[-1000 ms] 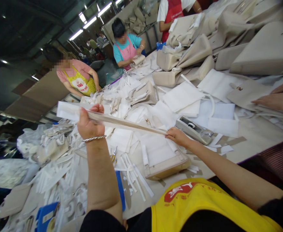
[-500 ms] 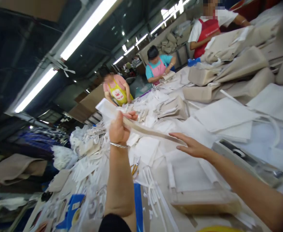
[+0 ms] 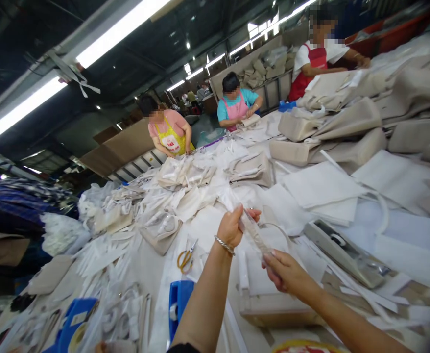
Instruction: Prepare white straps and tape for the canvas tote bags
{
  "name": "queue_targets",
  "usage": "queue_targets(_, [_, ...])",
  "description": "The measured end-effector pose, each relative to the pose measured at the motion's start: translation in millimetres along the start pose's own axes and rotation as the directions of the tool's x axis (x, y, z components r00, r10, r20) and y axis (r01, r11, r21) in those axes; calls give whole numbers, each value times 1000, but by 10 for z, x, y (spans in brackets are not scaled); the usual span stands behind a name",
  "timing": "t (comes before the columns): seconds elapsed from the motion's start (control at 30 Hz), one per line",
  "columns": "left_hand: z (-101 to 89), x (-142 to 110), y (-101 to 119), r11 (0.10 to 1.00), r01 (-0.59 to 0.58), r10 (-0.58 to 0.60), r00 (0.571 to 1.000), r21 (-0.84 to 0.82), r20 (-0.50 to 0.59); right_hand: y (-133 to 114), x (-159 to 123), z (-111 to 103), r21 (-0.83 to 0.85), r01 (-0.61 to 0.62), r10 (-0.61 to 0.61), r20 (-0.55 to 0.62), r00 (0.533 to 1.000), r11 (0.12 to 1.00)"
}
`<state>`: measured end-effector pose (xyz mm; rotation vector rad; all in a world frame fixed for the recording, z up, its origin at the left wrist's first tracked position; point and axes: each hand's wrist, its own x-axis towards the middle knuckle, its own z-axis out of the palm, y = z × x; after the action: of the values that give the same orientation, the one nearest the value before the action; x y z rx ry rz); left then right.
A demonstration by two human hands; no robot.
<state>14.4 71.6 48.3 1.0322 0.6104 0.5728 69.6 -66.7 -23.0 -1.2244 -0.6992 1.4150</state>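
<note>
My left hand (image 3: 232, 229) is closed round a beige strap (image 3: 254, 234) that looks wrapped in clear plastic film. The plastic's loose end sticks out past this hand, over the white sheets. Closer to me, my right hand (image 3: 286, 273) grips the strap's lower part, fingers curled over it. A loop of strap seems to curve behind the hands. Below them lies a beige bag (image 3: 274, 314) with white sheeting on top, partly hidden by my right forearm. To the left are orange-handled scissors (image 3: 185, 260) and a blue tape dispenser (image 3: 178, 301), partly behind my left forearm.
Another blue tape dispenser (image 3: 73, 321) stands at the lower left. A grey tray-like box (image 3: 343, 250) lies to the right among white sheets (image 3: 323, 186). Beige bags (image 3: 350, 122) are heaped at the far right. Three people in aprons work along the table's far side.
My left hand has come down and right with the strap. My right hand, open beside the strap's end before, has closed on it. The view has shifted.
</note>
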Motion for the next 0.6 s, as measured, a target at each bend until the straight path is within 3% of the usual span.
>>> queue_targets(0.1, [154, -176, -441, 998, 47, -47, 999, 36, 12, 66, -94, -66, 86, -51, 56, -54, 997, 995])
queue_targets(0.2, [270, -344, -705, 991, 93, -97, 994, 96, 45, 73, -141, -143, 14, -67, 68, -62, 996, 998])
queue_targets(0.27, [268, -392, -744, 989, 112, -119, 991, 98, 65, 74, -164, -213, -60, -63, 63, -11, 998, 996])
queue_targets(0.33, [211, -397, -699, 989, 109, -117, 990, 102, 72, 55, -169, -308, -142, 21, -22, -8, 1000, 990])
queue_targets(0.47, [104, -428, -609, 977, 108, -139, 976, 183, 165, -118, -72, -495, -255, 168, -232, -249, 940, 952])
queue_targets(0.6, [179, -582, -796, 919, 320, -381, 871, 232, 309, -330, 105, -479, 39, 149, -139, -182, 973, 988])
